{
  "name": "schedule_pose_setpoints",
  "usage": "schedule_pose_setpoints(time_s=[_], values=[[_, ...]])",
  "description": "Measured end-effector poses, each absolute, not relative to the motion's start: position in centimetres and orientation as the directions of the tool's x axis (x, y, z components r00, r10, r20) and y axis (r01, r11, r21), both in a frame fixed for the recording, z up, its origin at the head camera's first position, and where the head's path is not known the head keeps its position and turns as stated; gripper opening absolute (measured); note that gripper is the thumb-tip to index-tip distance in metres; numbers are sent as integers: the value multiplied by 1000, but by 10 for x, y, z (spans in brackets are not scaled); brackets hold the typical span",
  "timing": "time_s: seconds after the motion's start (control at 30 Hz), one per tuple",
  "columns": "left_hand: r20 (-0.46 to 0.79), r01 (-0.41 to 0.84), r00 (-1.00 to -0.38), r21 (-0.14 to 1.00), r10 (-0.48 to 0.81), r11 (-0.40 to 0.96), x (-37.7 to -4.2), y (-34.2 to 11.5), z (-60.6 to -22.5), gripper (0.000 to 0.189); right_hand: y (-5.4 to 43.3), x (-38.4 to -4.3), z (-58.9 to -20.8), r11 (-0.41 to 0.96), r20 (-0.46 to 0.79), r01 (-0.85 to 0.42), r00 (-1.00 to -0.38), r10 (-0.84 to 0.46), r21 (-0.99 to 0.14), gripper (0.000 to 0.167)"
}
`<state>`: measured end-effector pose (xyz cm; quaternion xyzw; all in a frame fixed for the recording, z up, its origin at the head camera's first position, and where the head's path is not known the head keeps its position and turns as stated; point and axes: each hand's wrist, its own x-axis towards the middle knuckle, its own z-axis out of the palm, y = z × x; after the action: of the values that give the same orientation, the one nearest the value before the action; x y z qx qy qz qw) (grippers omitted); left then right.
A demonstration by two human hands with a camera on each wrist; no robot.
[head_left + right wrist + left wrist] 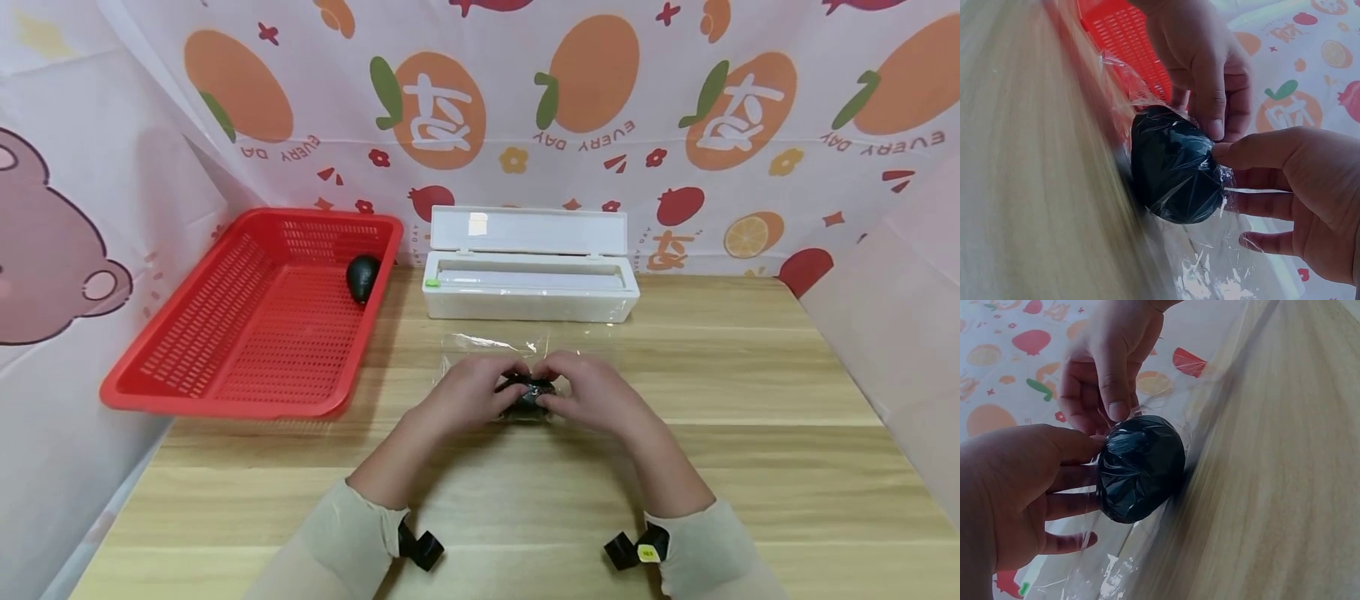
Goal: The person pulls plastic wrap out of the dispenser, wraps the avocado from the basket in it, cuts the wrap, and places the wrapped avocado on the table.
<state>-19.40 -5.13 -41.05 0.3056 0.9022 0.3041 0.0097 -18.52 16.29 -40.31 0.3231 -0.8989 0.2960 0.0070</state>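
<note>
A dark avocado [525, 408] lies on the table in front of me, with clear cling film [480, 343] drawn over it in creases. My left hand [474, 385] holds its left side, thumb on the near face and fingers behind. From the other side my right hand [592, 392] grips it the same way, and the two thumbs almost meet. In the left wrist view the film is stretched tight over the avocado [1141, 469]. Loose film hangs around the fingers in the right wrist view, beside the avocado [1175, 165].
Behind the hands stands a white cling film dispenser [532, 304] with its lid raised and a roll inside. To the left, a red plastic basket [225, 408] contains another avocado [362, 279] near its back right corner. Fruit-printed cloth [517, 108] hangs behind the table.
</note>
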Motion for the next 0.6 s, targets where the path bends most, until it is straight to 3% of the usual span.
schedule_pose_setpoints(time_s=[0.27, 0.47, 0.6], values=[[181, 553, -814, 531, 552, 642, -194, -51, -410, 10, 164, -188, -409, 607, 243, -625, -767, -594, -490, 12], [327, 660, -750, 415, 574, 626, -188, -53, -399, 15, 164, -191, -412, 609, 252, -616, -776, -578, -500, 12], [345, 723, -691, 315, 636, 615, -185, -52, -398, 23, 166, -193, -414, 601, 265, -615, -778, -570, -510, 14]])
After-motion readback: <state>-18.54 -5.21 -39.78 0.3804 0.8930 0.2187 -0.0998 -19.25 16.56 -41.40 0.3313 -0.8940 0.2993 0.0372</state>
